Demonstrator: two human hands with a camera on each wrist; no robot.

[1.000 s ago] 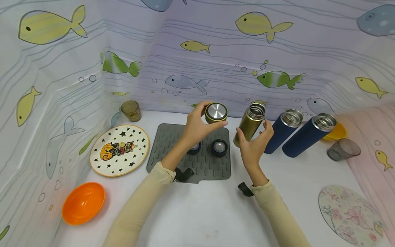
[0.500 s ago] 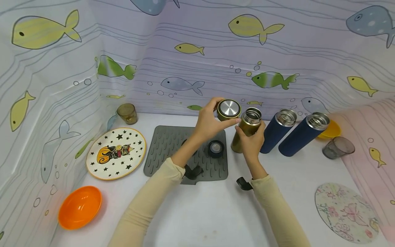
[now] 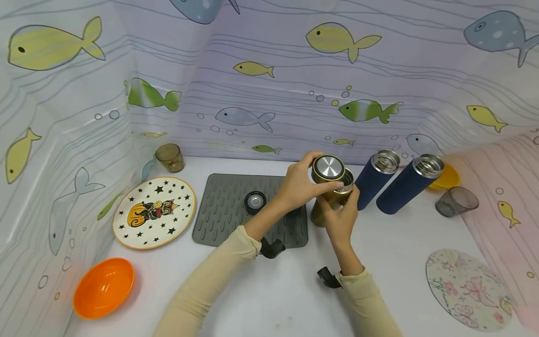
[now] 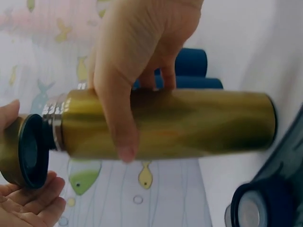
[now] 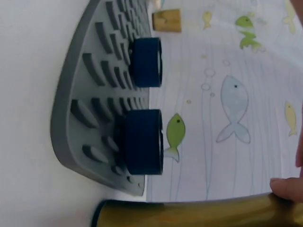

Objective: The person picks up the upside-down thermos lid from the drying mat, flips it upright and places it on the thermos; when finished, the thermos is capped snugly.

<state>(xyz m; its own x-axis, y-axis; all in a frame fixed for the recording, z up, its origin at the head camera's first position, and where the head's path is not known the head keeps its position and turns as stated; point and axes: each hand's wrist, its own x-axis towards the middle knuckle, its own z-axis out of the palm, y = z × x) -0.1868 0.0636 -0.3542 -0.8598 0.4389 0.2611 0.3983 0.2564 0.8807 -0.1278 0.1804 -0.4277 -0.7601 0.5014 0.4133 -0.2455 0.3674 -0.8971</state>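
Note:
My left hand (image 3: 300, 183) holds a gold flask lid (image 3: 330, 167) with a brushed-steel top, fingers and thumb around its rim. The lid is over the open steel mouth of a gold thermos flask (image 3: 318, 216); whether they touch I cannot tell. My right hand (image 3: 343, 218) grips the flask's upper body. In the left wrist view the lid's hollow underside (image 4: 33, 151) is beside the flask's neck (image 4: 56, 124), and the thumb crosses the gold body (image 4: 203, 125). In the right wrist view the flask's lower body (image 5: 189, 215) runs along the bottom edge.
Two open navy flasks (image 3: 365, 188) stand right of the hands. Dark navy lids (image 3: 255, 202) lie on a grey drying mat (image 3: 223, 199). Around them are a patterned plate (image 3: 168, 229), an orange bowl (image 3: 103, 288), two tumblers (image 3: 170, 158), a yellow bowl (image 3: 446, 178) and a round floral mat (image 3: 467, 290).
My left hand has carried the lid rightward, from beside the gold flask to over its mouth. My right hand keeps its grip, and the flask has come a little nearer. The head view has shifted slightly.

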